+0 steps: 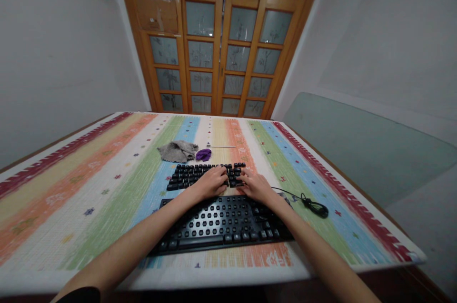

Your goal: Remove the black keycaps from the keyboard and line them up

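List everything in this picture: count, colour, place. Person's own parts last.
Keyboard: one, black, at the near table edge, most caps off
Loose keycaps: many, black, in rows beyond the keyboard
Cable: one, black, coiled right of the keyboard
Grey cloth: one, grey, beyond the keycaps
Purple bundle: one, purple, right of the grey cloth
Thin rod: one, colour unclear, beyond the keycaps
Tablecloth: one, multicoloured stripes, over the table
Paned doors: one set, brown, far end
Walls: two, pale grey, both sides
Left hand, right hand: two, bare, at the keycaps
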`<act>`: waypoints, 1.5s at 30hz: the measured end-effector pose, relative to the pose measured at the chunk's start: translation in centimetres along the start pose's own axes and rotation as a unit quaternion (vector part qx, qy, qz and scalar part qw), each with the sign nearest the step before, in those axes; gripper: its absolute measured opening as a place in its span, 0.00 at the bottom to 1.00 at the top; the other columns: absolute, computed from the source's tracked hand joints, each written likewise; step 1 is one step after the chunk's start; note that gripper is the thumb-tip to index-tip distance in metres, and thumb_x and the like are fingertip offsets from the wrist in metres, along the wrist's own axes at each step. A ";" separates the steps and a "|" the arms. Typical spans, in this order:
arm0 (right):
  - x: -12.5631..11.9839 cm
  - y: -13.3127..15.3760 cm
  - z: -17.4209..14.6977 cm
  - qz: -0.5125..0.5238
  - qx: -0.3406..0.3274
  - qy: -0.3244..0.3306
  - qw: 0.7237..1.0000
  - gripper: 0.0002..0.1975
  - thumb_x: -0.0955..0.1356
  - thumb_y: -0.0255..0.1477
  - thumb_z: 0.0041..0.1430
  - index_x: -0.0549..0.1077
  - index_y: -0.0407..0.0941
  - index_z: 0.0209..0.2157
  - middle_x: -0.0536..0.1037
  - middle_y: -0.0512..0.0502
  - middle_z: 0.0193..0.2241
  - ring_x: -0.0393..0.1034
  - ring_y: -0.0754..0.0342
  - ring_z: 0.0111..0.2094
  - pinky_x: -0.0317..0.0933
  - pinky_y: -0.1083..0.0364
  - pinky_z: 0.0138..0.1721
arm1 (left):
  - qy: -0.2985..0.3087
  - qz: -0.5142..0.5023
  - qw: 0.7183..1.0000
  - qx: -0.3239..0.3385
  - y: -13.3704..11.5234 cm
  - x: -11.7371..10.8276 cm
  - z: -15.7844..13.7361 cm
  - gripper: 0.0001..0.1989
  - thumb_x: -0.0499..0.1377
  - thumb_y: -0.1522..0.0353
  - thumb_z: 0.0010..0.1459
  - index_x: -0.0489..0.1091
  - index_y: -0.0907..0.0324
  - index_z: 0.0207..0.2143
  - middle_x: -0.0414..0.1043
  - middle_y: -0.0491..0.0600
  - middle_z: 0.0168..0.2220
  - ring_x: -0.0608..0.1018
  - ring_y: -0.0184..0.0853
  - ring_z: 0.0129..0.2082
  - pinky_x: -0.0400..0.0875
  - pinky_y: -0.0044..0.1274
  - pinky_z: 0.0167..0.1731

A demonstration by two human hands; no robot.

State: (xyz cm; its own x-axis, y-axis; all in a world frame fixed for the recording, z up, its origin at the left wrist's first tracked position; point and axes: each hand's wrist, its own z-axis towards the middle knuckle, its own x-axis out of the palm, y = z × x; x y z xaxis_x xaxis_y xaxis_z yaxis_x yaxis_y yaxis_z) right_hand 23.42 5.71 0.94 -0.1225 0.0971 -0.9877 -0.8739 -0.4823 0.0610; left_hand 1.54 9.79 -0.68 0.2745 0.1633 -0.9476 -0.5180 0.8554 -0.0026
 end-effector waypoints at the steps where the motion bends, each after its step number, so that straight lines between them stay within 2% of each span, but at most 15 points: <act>1: -0.1 0.0 -0.1 0.007 0.002 -0.012 1.000 0.11 0.69 0.25 0.58 0.76 0.45 0.44 0.73 0.42 0.46 0.72 0.52 0.38 0.62 0.57 0.34 | -0.006 -0.004 1.000 -0.001 0.0 -0.2 0.0 0.04 0.59 0.70 0.59 0.70 0.63 0.35 0.68 0.53 0.38 0.69 0.38 0.39 0.67 0.28 0.41; 6: -0.9 0.0 -0.5 0.103 -0.011 -0.079 0.991 0.05 0.67 0.27 0.61 0.75 0.43 0.38 0.73 0.43 0.38 0.71 0.52 0.38 0.65 0.54 0.41 | -0.057 -0.030 0.998 -0.019 0.5 -2.1 -0.8 0.07 0.54 0.69 0.64 0.70 0.62 0.38 0.67 0.52 0.36 0.70 0.36 0.37 0.67 0.27 0.39; 10: -1.7 0.8 -1.1 0.175 -0.053 -0.105 0.978 0.10 0.61 0.24 0.66 0.74 0.42 0.37 0.71 0.42 0.37 0.69 0.52 0.39 0.64 0.53 0.44 | -0.093 -0.060 0.993 -0.030 1.4 -3.8 -2.6 0.09 0.51 0.67 0.66 0.70 0.62 0.39 0.67 0.52 0.37 0.70 0.37 0.39 0.68 0.28 0.41; 14: -2.7 2.3 -2.0 0.208 -0.069 -0.108 0.970 0.14 0.57 0.27 0.70 0.72 0.41 0.38 0.70 0.41 0.36 0.67 0.51 0.40 0.63 0.52 0.45 | -0.117 -0.093 0.987 -0.061 2.0 -5.0 -5.9 0.10 0.51 0.67 0.66 0.70 0.62 0.40 0.69 0.53 0.39 0.70 0.38 0.41 0.68 0.30 0.44; 17: -3.3 3.7 -2.5 0.189 -0.066 -0.109 0.974 0.15 0.58 0.31 0.70 0.73 0.42 0.37 0.69 0.41 0.37 0.65 0.49 0.41 0.61 0.50 0.46 | -0.135 -0.123 0.978 -0.100 1.8 -5.6 -9.0 0.11 0.51 0.66 0.67 0.71 0.60 0.41 0.69 0.52 0.40 0.72 0.37 0.42 0.69 0.31 0.46; 21: -3.4 6.2 -2.5 0.194 -0.045 -0.064 0.978 0.16 0.58 0.31 0.70 0.71 0.42 0.32 0.72 0.44 0.30 0.66 0.51 0.35 0.61 0.52 0.40 | -0.138 -0.151 0.966 -0.156 0.7 -5.8 -13.3 0.12 0.52 0.63 0.66 0.72 0.59 0.41 0.70 0.51 0.40 0.73 0.36 0.42 0.70 0.30 0.46; 24: -3.3 8.7 -2.3 0.287 -0.059 -0.024 0.956 0.13 0.60 0.31 0.69 0.72 0.42 0.34 0.76 0.46 0.30 0.69 0.53 0.32 0.61 0.55 0.37 | -0.141 -0.169 0.953 -0.207 -0.5 -5.8 -16.2 0.12 0.51 0.63 0.66 0.72 0.58 0.41 0.70 0.50 0.39 0.74 0.36 0.42 0.70 0.30 0.47; 27: -3.1 11.4 -2.0 0.365 -0.087 -0.016 0.927 0.11 0.64 0.33 0.67 0.74 0.43 0.34 0.77 0.48 0.29 0.70 0.55 0.30 0.62 0.57 0.35 | -0.132 -0.193 0.940 -0.247 -1.9 -6.0 -18.8 0.13 0.50 0.64 0.66 0.72 0.57 0.42 0.71 0.50 0.40 0.74 0.36 0.42 0.71 0.29 0.46; 29: -2.8 13.1 -1.7 0.410 -0.100 0.004 0.907 0.09 0.67 0.33 0.64 0.76 0.43 0.37 0.80 0.47 0.33 0.72 0.55 0.33 0.63 0.57 0.37 | -0.121 -0.211 0.935 -0.257 -2.5 -6.1 -20.4 0.13 0.50 0.64 0.66 0.72 0.57 0.43 0.71 0.51 0.41 0.74 0.37 0.42 0.70 0.29 0.46; 32: -2.1 15.4 -1.2 0.449 -0.099 0.021 0.888 0.09 0.69 0.34 0.61 0.77 0.43 0.37 0.80 0.48 0.31 0.73 0.55 0.32 0.64 0.58 0.36 | -0.108 -0.244 0.932 -0.246 -3.3 -6.3 -22.2 0.14 0.52 0.63 0.63 0.71 0.57 0.47 0.71 0.52 0.43 0.73 0.39 0.44 0.69 0.30 0.47; 36: -0.9 17.9 -0.4 0.467 -0.111 0.024 0.877 0.09 0.70 0.34 0.60 0.78 0.43 0.35 0.80 0.48 0.29 0.74 0.55 0.29 0.64 0.59 0.34 | -0.100 -0.264 0.931 -0.231 -4.2 -6.6 -23.3 0.15 0.57 0.64 0.57 0.69 0.59 0.47 0.69 0.53 0.43 0.72 0.40 0.43 0.69 0.31 0.46; 39: -0.3 19.0 0.1 0.459 -0.116 0.006 0.881 0.09 0.69 0.33 0.62 0.79 0.43 0.34 0.81 0.48 0.29 0.74 0.55 0.30 0.63 0.59 0.35 | -0.096 -0.263 0.932 -0.232 -4.9 -6.8 -23.1 0.11 0.59 0.67 0.54 0.68 0.59 0.41 0.69 0.51 0.38 0.71 0.38 0.39 0.69 0.28 0.41; 45: 0.4 19.7 0.4 0.447 -0.110 -0.015 0.888 0.09 0.69 0.34 0.62 0.79 0.43 0.35 0.82 0.47 0.30 0.75 0.55 0.29 0.64 0.59 0.34 | -0.101 -0.256 0.936 -0.219 -4.8 -6.6 -22.7 0.06 0.60 0.69 0.54 0.69 0.59 0.35 0.69 0.48 0.33 0.72 0.35 0.35 0.69 0.26 0.37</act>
State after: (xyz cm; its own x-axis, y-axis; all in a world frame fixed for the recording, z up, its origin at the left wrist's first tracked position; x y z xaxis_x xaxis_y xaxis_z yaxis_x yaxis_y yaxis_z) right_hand 5.92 -3.42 1.85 -0.7357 -0.3883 -0.5549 -0.3098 -0.5356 0.7856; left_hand -16.15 -6.59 -1.70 0.7023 -0.0848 -0.7068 -0.5471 0.5710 -0.6121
